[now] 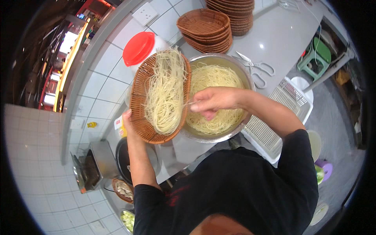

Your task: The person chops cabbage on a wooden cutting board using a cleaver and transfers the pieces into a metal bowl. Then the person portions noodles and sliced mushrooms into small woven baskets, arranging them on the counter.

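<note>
My left hand [128, 119] grips the left rim of an oval brown wicker basket [138, 101], raised over the counter and overlapping the bowl's left edge. A long bundle of pale thin noodles [166, 97] lies in the basket. My right hand [207, 101] is at the basket's right rim, thumb and fingers pinched on a few noodle strands that reach towards the bundle. Beneath my right hand stands a large round metal bowl [249, 77] with a heap of the same noodles [218, 76] in it. White-handled scissors [258, 69] rest on the counter beside the bowl.
Stacked wicker baskets [205, 23] stand behind the bowl, near a white container with a red lid [139, 49]. A white slatted plastic crate [267, 132] is at the lower right of the counter. A dark round pot [122, 158] stands left. A green stool [315, 61] is on the floor.
</note>
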`<action>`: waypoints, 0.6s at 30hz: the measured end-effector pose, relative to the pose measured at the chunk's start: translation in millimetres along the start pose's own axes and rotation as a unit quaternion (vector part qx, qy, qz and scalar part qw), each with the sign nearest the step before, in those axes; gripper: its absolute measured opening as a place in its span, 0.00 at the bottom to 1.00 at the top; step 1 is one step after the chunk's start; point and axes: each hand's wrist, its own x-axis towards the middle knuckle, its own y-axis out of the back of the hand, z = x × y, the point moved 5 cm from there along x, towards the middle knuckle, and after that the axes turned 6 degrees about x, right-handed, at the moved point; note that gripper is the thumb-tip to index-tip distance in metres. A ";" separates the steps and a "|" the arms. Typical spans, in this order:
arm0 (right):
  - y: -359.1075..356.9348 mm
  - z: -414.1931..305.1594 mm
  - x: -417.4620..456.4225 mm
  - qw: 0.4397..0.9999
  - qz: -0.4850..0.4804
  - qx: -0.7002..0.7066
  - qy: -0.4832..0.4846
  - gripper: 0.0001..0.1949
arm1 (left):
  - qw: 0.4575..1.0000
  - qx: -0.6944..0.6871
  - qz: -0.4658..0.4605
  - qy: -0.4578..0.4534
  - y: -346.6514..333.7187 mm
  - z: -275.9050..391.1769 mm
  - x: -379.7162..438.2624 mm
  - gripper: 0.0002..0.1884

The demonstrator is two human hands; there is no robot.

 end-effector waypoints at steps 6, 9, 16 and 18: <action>9.6 -85.8 -20.6 0.920 0.095 -0.378 0.040 0.20 | 0.996 -0.006 -0.075 0.040 1.4 -39.7 -3.3 0.31; -12.8 -130.8 -2.0 0.854 0.091 -0.512 0.005 0.16 | 0.993 -0.033 -0.092 0.066 -2.3 -56.2 -12.9 0.31; -46.0 -180.1 33.4 0.866 0.102 -0.485 0.069 0.17 | 0.991 -0.049 -0.099 0.069 -23.9 -78.1 -16.5 0.25; -50.4 -171.9 42.0 0.932 0.119 -0.341 0.038 0.16 | 0.990 -0.066 -0.109 0.059 -29.7 -79.0 -21.3 0.25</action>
